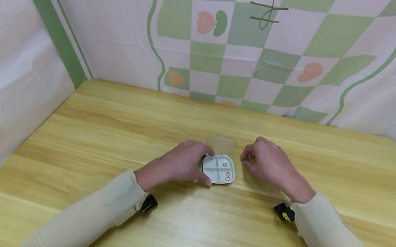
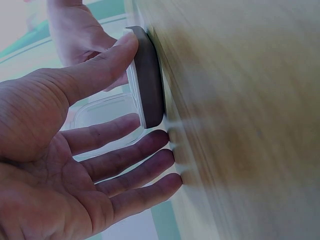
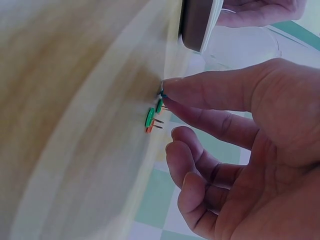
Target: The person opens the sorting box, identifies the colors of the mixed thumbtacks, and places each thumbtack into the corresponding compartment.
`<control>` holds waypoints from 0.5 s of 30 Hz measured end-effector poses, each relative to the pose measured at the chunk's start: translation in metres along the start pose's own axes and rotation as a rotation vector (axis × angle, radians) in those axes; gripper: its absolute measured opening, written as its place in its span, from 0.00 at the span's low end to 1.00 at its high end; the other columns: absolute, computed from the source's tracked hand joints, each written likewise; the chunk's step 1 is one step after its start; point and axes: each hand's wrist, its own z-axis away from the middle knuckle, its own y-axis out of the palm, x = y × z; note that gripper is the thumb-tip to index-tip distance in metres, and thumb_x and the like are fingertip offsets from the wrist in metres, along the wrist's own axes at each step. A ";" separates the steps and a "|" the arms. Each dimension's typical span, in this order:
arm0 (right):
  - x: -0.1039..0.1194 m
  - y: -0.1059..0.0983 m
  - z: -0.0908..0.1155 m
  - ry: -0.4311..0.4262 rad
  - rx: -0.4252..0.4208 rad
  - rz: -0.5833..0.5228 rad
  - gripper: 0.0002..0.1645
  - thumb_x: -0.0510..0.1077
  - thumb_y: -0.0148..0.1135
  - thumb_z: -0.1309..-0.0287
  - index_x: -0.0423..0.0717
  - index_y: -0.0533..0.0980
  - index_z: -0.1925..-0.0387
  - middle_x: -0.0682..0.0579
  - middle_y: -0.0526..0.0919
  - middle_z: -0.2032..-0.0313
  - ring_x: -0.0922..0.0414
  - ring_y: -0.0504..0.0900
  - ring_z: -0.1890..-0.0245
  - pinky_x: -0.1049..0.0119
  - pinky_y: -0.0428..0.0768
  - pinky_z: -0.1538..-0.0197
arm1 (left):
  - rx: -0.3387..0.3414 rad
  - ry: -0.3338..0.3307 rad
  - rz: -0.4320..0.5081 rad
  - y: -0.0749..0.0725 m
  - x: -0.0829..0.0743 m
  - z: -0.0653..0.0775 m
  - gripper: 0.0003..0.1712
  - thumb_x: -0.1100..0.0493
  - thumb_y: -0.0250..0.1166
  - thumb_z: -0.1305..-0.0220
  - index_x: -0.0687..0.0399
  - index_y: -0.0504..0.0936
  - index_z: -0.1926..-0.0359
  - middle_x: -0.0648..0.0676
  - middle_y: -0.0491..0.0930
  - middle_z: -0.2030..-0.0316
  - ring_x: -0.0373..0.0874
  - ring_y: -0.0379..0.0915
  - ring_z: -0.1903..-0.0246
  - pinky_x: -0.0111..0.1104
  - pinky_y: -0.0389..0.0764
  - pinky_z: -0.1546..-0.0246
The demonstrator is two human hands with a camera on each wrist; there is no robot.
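Observation:
A small pill case [image 1: 213, 173] with a white divided inside and a dark base lies on the table, its clear lid [image 1: 223, 145] folded back. Several thumbtacks [image 1: 228, 174] sit in its right-hand compartments. My left hand [image 1: 185, 162] holds the case by its edges between thumb and index finger, the other fingers extended beside it. To the right of the case, my right hand [image 1: 269, 162] pinches a bluish thumbtack [image 3: 163, 94] at the tabletop, mostly hidden by the fingertips. Beside those fingertips, green and orange thumbtacks [image 3: 150, 118] lie pins up.
The wooden table [image 1: 183, 223] runs back to a hanging cloth [image 1: 243, 62] with green checks. Another cloth [image 1: 7, 90] hangs along the left side. Black wrist cameras [image 1: 284, 212] sit under both cuffs.

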 end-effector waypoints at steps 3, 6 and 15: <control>0.000 0.001 0.000 -0.001 -0.004 0.002 0.07 0.38 0.60 0.53 0.54 0.81 0.73 0.57 0.74 0.72 0.58 0.68 0.72 0.61 0.69 0.69 | -0.001 0.006 -0.002 0.000 0.000 0.000 0.44 0.44 0.75 0.63 0.56 0.73 0.43 0.53 0.75 0.47 0.43 0.69 0.52 0.32 0.68 0.54; 0.000 0.001 0.001 -0.003 -0.009 0.001 0.07 0.38 0.60 0.53 0.53 0.81 0.73 0.57 0.74 0.72 0.58 0.68 0.72 0.61 0.69 0.69 | -0.002 0.011 -0.005 0.000 0.000 0.000 0.43 0.44 0.75 0.63 0.56 0.73 0.44 0.54 0.75 0.47 0.43 0.69 0.52 0.31 0.68 0.54; 0.002 0.000 0.000 0.001 -0.026 0.003 0.06 0.39 0.60 0.51 0.52 0.81 0.72 0.57 0.74 0.72 0.57 0.69 0.71 0.62 0.69 0.69 | 0.000 0.014 -0.001 0.000 0.000 0.000 0.43 0.44 0.75 0.63 0.57 0.73 0.44 0.53 0.75 0.48 0.43 0.70 0.53 0.31 0.68 0.55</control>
